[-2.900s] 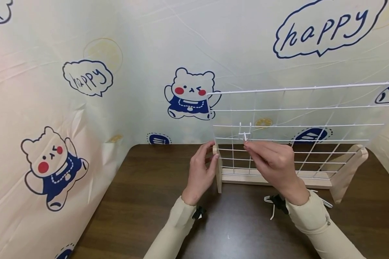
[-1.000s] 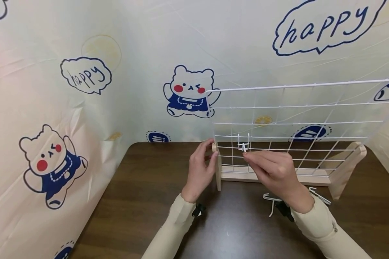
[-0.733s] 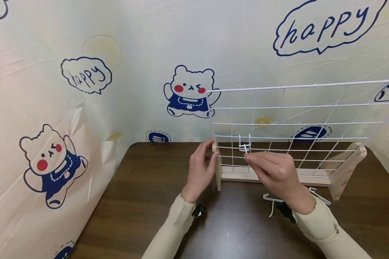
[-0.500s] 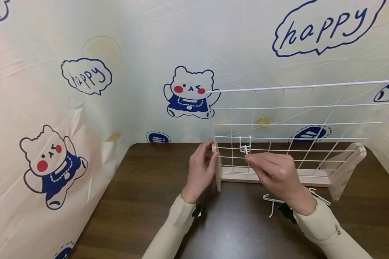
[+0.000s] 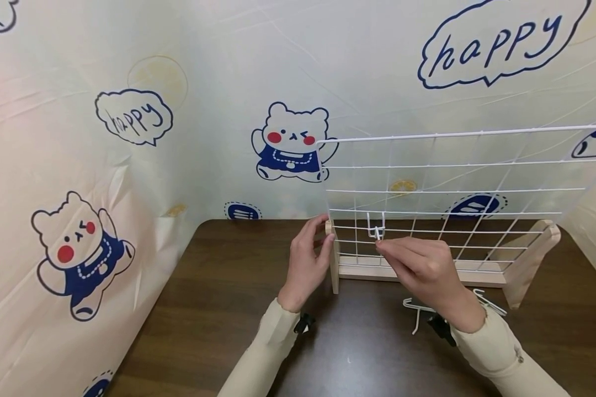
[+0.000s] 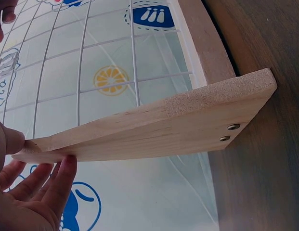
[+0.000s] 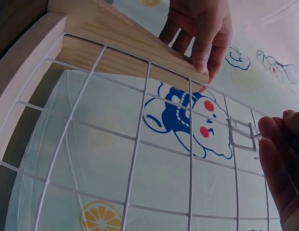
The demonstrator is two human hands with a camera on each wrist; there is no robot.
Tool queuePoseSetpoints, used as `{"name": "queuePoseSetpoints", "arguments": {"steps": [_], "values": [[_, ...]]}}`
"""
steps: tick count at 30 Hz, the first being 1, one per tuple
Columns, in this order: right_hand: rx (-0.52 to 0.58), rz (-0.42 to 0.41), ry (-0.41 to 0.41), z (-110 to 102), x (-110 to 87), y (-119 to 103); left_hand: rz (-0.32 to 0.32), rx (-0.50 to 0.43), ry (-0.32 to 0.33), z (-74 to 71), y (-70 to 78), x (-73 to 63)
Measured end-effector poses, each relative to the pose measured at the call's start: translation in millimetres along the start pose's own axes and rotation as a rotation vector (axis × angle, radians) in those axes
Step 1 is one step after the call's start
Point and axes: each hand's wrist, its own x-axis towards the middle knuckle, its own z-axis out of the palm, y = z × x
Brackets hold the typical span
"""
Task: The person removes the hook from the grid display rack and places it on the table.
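Note:
A white wire grid panel (image 5: 477, 165) stands upright in a wooden stand. My left hand (image 5: 308, 259) grips the top end of the stand's left side piece (image 6: 139, 137), thumb on one face and fingers on the other. My right hand (image 5: 424, 270) pinches the front prong of a white wire hook (image 7: 243, 147) between thumb and fingertips. In the head view, the hook's two upright wires lie against the grid's left part, just below mid-height, overlapping its horizontal wires. The tip of the prong is hidden by the fingers.
Loose white hooks lie on the dark wooden table (image 5: 218, 309): one (image 5: 417, 306) in front of the stand near my right wrist, more (image 5: 490, 303) behind that wrist. The stand's right side piece (image 5: 533, 264) rises beyond. A printed curtain (image 5: 203, 165) hangs behind.
My right hand and the hook have moved down the grid, with only a slight further drop in the last half second. The left hand has kept its grip on the side piece.

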Motion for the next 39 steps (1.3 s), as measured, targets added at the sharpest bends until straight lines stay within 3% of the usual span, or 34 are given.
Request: {"name": "queuePoseSetpoints", "arguments": {"steps": [39], "values": [[-0.019,-0.016,0.0,-1.1,-10.3,0.0,-0.005,0.008,-0.012,-1.1,1.0,0.2]]}}
